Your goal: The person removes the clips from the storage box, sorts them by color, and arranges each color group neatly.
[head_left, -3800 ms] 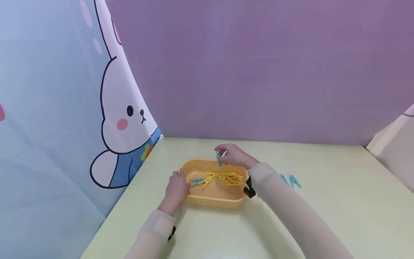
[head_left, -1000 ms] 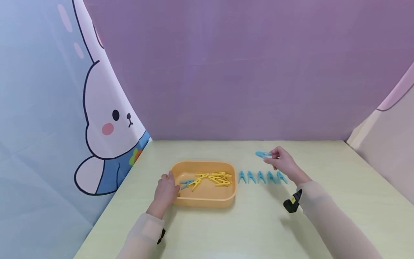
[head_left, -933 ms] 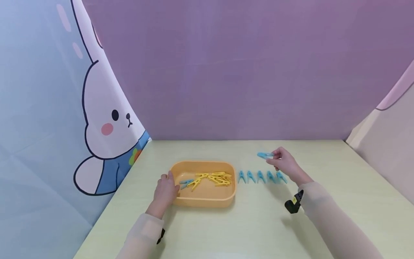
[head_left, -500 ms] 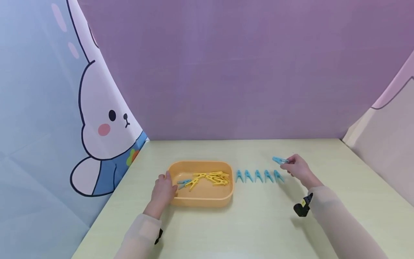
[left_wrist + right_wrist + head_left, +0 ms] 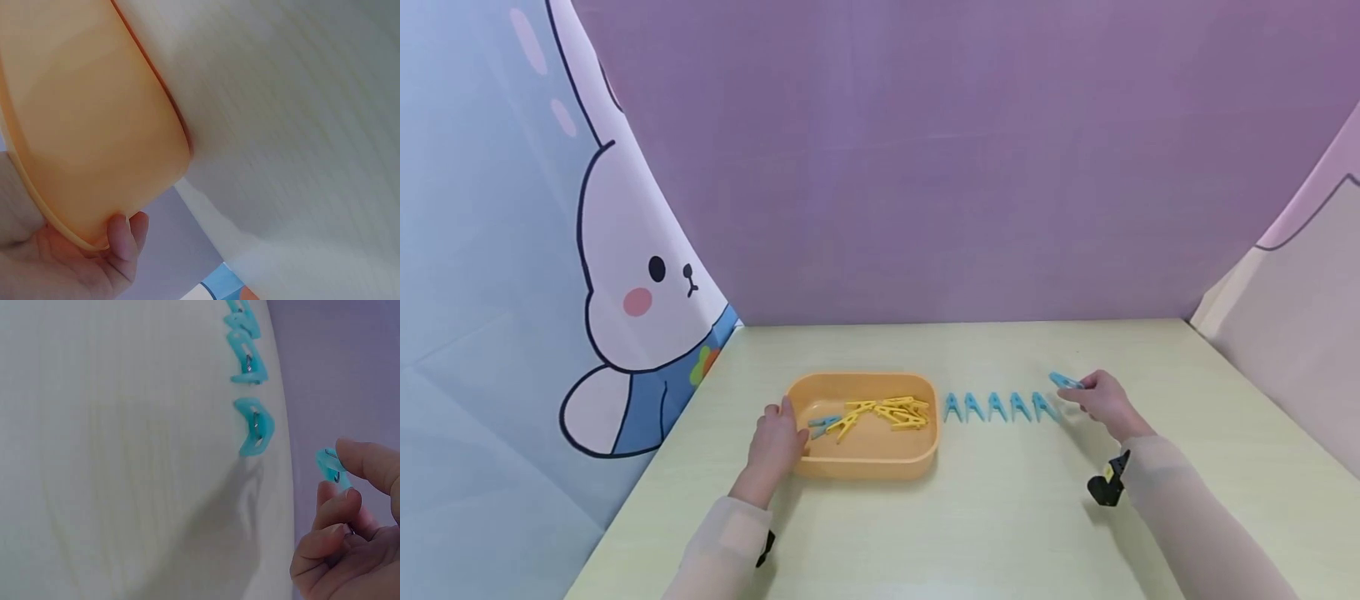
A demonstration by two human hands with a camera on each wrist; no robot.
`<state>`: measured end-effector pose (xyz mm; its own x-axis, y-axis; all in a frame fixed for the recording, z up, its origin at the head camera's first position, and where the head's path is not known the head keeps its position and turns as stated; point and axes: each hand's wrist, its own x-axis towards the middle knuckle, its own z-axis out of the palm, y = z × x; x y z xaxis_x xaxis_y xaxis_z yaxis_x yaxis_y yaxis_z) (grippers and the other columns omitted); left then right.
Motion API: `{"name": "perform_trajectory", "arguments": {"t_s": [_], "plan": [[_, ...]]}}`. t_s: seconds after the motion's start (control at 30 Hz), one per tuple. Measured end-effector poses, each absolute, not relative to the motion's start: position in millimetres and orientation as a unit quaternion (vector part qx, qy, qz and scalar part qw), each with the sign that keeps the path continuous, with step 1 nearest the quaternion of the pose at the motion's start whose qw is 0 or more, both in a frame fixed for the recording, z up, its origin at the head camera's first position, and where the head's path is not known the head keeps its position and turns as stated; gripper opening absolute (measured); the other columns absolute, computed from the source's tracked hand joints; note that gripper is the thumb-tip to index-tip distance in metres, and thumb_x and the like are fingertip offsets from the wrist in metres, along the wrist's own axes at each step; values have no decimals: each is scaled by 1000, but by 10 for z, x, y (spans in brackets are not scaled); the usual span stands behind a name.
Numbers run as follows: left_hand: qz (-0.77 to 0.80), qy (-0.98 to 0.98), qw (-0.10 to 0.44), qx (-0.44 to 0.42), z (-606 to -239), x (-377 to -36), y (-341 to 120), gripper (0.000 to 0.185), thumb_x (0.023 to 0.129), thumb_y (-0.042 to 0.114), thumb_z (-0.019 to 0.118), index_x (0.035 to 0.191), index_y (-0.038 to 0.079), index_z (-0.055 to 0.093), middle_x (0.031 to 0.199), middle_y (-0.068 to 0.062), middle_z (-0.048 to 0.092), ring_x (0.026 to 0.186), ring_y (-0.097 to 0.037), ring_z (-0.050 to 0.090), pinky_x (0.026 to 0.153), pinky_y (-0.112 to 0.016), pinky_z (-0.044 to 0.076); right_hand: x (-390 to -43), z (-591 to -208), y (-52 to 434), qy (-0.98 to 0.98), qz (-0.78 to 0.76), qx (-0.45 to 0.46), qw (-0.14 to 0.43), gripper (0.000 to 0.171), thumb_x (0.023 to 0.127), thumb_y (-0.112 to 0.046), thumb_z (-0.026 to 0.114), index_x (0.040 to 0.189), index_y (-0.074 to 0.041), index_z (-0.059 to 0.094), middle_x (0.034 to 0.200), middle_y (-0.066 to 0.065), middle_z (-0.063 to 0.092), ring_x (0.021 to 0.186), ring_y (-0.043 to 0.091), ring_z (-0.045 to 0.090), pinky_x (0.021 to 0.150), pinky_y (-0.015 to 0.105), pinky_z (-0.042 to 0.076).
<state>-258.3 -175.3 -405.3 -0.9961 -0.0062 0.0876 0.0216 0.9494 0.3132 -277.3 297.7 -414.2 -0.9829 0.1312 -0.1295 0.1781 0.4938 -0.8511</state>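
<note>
Between thumb and fingers my right hand (image 5: 1107, 402) pinches a blue clothespin (image 5: 1064, 381), held above the table just right of a row of clothespins. That row holds several blue clothespins (image 5: 996, 407) standing side by side, to the right of an orange plastic basket (image 5: 865, 469). My left hand (image 5: 777, 437) grips the basket's left rim, thumb inside; the left wrist view shows fingertips (image 5: 122, 237) curled against the outer wall. Inside the basket lie several yellow clothespins (image 5: 904, 413) and some blue clothespins (image 5: 824, 423) near the left side. In the right wrist view the pinched clothespin (image 5: 331, 464) is partly covered by the thumb.
A pale wood-grain table (image 5: 985, 517) carries everything. Behind it hangs a purple backdrop (image 5: 925, 167), with a rabbit-printed cloth (image 5: 632, 275) on the left. A pale panel (image 5: 1292, 333) borders the table's right side.
Several blue clothespins now stand in a row that the arm mostly hid at first. My right hand moved from above the basket to right of the row, lowering lately. The left hand stays on the rim.
</note>
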Motion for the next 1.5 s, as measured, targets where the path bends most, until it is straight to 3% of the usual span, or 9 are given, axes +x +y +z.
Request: {"name": "perform_trajectory", "arguments": {"t_s": [0.5, 0.87, 1.5], "plan": [[-162, -986, 42, -1, -4039, -2563, -1755, 65, 89, 17, 60, 136, -15, 28, 120, -33, 40, 101, -42, 48, 76, -49, 46, -2735, -4273, 3048, 880, -462, 94, 62, 38, 89, -25, 59, 94, 2, 34, 76, 8, 44, 55, 15, 36, 55, 32, 35], [-162, -986, 45, -9, -4036, -2543, -1754, 64, 88, 16, 61, 135, -16, 28, 118, -34, 41, 99, -42, 48, 74, -48, 47, -2711, -4319, 3056, 928, -355, 93, 64, 40, 83, -29, 64, 89, 4, 41, 79, 11, 41, 72, 24, 40, 61, 34, 36], [-162, -986, 46, -5, -4042, -2574, -1743, 65, 88, 16, 62, 135, -15, 29, 118, -33, 41, 99, -41, 48, 75, -48, 47, -2743, -4325, 3066, 944, -311, 74, 79, 50, 81, -35, 67, 91, 9, 45, 84, 16, 48, 75, 28, 45, 66, 39, 40]]}}
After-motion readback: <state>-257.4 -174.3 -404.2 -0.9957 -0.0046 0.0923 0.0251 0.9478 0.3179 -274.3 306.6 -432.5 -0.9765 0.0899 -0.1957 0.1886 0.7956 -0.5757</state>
